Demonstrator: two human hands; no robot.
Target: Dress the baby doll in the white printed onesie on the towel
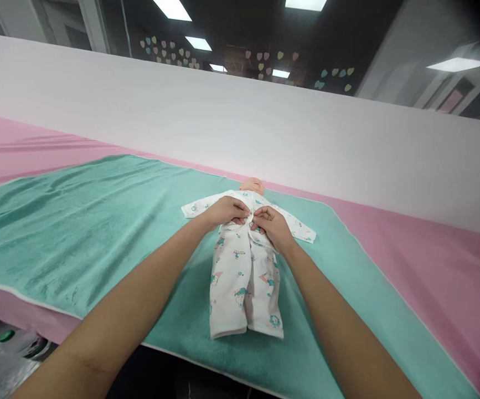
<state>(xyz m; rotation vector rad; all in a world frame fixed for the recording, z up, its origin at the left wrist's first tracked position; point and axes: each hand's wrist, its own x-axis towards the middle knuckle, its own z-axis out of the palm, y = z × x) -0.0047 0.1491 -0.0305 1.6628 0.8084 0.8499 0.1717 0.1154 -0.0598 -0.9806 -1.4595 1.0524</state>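
Left forearm (140, 293) and right forearm (335, 316) are bare throughout.

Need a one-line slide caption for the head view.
Left hand and right hand pinch the chest of the printed romper on a doll lying on a teal towel.

doll (253, 185) mostly hidden inside romper (240, 282)

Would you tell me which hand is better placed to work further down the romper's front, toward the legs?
Probably the right hand: it lies lower on the romper, nearer the legs, while the left hand sits higher on the chest. Both pinch the front.
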